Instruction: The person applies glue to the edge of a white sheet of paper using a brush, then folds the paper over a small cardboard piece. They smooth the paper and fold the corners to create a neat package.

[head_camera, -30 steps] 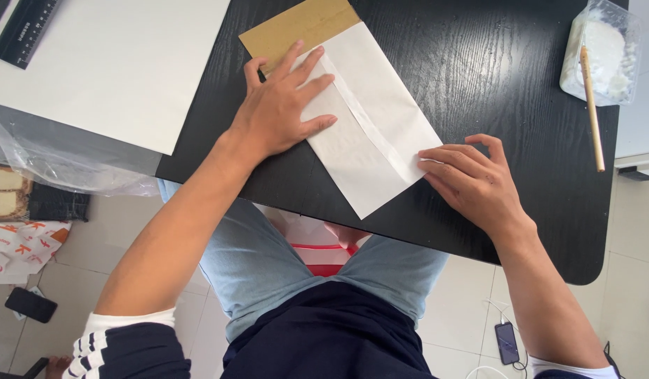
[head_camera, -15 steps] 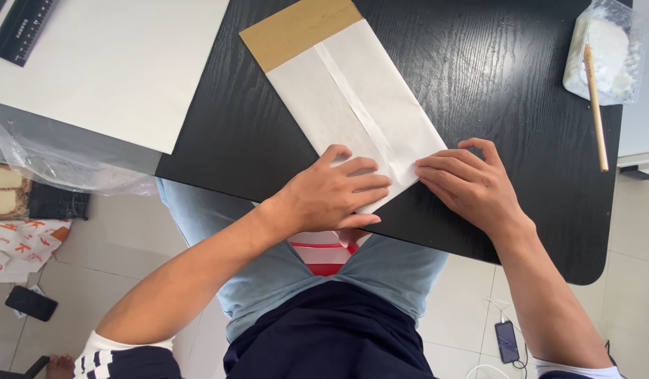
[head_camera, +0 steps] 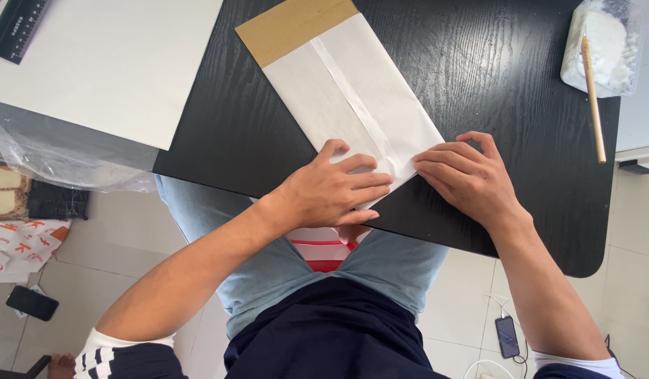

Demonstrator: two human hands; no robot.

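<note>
A folded white paper sheet lies slantwise on the black table, over a brown cardboard piece that sticks out at its far end. My left hand lies flat on the paper's near left corner, fingers spread and pointing right. My right hand presses the near right corner, fingertips meeting the left hand's at the paper's near edge. Neither hand grips anything; both press down. The paper's near end is hidden under them.
A big white sheet covers the table's left part, with a black ruler on it. A clear bag of white stuff and a wooden stick lie far right. On the floor are a phone and clear plastic.
My left hand slid from the paper's far end down to its near left corner, uncovering the middle seam. My right hand stayed on the near right corner.
</note>
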